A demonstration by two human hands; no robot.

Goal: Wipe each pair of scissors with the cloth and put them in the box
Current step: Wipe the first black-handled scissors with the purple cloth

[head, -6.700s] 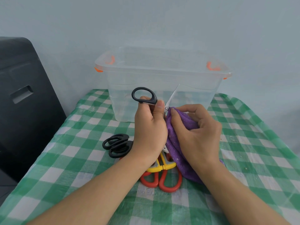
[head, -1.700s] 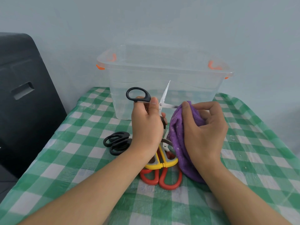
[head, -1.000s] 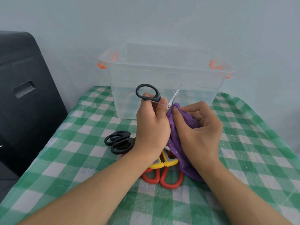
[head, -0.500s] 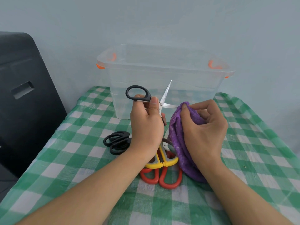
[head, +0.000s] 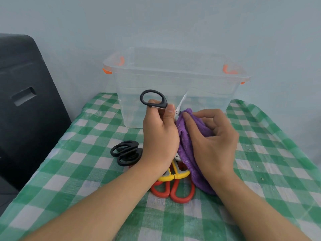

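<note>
We see the pair of black-handled scissors with steel blades (head: 153,100) held up above the desk, in front of the box. The left hand (head: 160,134) has its grip clamped on the handle part, with one black loop standing free above the fingers and one thin blade tip pointing up and to the right. The right hand (head: 212,141) is curled round the purple soft cloth (head: 186,141), its grip closed on it, and presses the cloth against the scissors just beside the pivot. The lower end of the cloth hangs down and reaches the desk.

Below the hands lie more scissors: a pair with black plastic handles (head: 126,152) to the left, a pair with yellow handles (head: 175,174) partly hidden under the left wrist, and a pair with red-orange handles (head: 173,192) nearest to us.

Behind the hands stands the clear plastic box with orange clips (head: 205,94), open on top.

The desk is covered by a green and white checked cloth (head: 73,171), a little wrinkled, with small crumbs on the right part. On the left stands a black object with a rectangular recess (head: 22,94). Behind everything is a plain pale blue-grey wall (head: 173,21).
</note>
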